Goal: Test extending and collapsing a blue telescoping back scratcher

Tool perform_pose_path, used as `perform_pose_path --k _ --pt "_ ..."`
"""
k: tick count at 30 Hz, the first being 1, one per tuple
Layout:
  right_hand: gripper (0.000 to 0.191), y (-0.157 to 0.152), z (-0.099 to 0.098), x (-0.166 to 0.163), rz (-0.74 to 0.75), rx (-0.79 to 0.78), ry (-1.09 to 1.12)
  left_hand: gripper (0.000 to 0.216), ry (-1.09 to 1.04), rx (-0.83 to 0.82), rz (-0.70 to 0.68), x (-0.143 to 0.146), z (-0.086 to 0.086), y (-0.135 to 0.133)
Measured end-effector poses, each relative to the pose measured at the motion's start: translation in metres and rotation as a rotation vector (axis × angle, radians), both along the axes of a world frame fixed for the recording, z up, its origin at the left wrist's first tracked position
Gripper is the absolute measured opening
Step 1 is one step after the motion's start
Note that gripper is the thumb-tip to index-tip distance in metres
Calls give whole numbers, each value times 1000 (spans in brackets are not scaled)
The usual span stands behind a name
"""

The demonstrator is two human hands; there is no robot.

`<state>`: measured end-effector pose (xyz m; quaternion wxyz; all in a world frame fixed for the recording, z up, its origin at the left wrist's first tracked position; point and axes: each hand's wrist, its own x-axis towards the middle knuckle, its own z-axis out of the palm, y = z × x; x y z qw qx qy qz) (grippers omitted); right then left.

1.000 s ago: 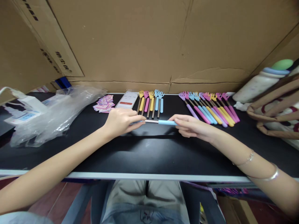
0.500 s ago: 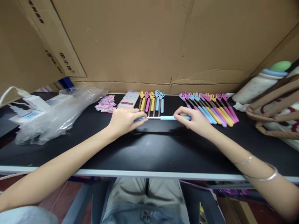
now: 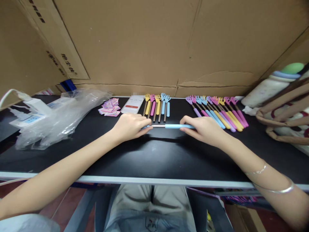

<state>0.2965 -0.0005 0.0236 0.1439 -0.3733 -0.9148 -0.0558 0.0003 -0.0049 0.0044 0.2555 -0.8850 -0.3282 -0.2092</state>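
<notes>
Left hand: grip pinching head end of blue scratcher, head mostly hidden. Scratcher level above worktop, between hands, nearer person than short scratcher row. Right hand: grip round handle, now covering end visible half second ago. Metal length looks unchanged; likely regrip only.

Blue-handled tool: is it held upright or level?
Roughly level: its blue handle and metal rod run sideways between the left hand and right hand.
</notes>
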Motion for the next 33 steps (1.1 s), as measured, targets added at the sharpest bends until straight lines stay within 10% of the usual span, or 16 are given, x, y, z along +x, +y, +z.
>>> perform_pose_path --k 20,33 --pt "32 -4 -6 -10 32 -475 322 31 6 148 -63 -1 -5 -4" --pt "40 -1 -10 -9 122 -1332 563 31 27 287 -139 8 -3 -11"
